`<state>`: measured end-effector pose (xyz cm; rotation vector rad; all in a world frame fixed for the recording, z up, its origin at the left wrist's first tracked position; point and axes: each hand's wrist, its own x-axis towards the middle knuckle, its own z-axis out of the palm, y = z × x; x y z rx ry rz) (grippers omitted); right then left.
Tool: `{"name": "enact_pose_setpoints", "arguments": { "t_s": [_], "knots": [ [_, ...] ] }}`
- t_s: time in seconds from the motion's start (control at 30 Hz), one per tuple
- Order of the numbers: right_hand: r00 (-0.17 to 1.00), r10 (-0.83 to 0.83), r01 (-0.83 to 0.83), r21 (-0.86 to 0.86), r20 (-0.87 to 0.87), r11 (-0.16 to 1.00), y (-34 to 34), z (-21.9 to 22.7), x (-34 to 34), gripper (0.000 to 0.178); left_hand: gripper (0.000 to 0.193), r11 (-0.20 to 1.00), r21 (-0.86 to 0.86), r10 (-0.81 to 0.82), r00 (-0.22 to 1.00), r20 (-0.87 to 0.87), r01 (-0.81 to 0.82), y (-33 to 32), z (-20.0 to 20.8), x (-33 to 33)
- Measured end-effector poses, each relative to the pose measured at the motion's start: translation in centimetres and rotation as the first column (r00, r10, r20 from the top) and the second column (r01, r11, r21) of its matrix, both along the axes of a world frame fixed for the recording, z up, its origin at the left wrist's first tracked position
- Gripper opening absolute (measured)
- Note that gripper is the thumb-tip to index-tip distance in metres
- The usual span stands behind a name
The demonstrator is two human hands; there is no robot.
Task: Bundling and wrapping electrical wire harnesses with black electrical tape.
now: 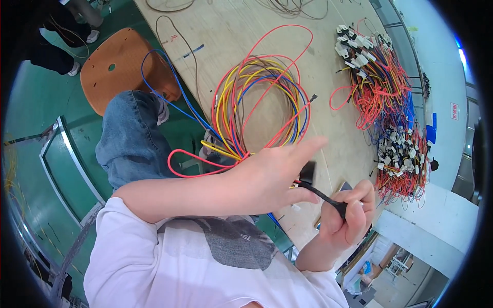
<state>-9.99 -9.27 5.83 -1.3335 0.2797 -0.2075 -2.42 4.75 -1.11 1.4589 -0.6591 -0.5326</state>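
My left hand reaches across the front of the coil, index finger stretched out and blurred, thumb apart from it. In the gap by the thumb is a small, blurred black block-like piece, its kind unclear. A black-wrapped cable passes over the thumb, with a bit of red wire at its left end. My right hand is closed round the cable's thicker right end. Beyond my left hand, a coil of red, yellow, blue and brown wires lies on the table, with red and blue loops hanging over the left edge.
Two heaps of wire harnesses with white connectors lie along the table's right side. An orange chair stands at the left, with another person's legs behind it. A metal frame is at lower left.
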Motion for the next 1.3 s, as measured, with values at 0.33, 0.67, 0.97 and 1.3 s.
{"name": "enact_pose_setpoints", "arguments": {
  "t_s": [0.33,0.67,0.97,1.3],
  "knots": [
    [0.993,0.022,-0.040,0.158,0.114,0.987,-1.9,-0.2,0.0,0.012,0.061,0.835,-0.545,-0.475,0.402,-0.783,-0.073,1.2,0.6,1.1],
    [0.992,0.103,-0.115,0.166,0.079,0.979,-2.4,0.4,0.2,0.011,0.012,0.945,-0.305,-0.174,0.973,-0.153,0.121,0.2,0.0,-0.6],
    [0.990,0.073,-0.011,-0.453,0.120,0.891,0.3,-3.0,-0.2,0.019,0.024,0.949,-0.309,-0.118,0.979,-0.167,0.062,0.4,-0.3,-0.7],
    [0.961,0.092,0.088,-0.605,0.260,0.791,0.8,-3.8,0.4,0.010,0.070,0.870,-0.492,-0.277,0.835,-0.476,0.009,0.0,-0.6,0.4]
  ]
}}
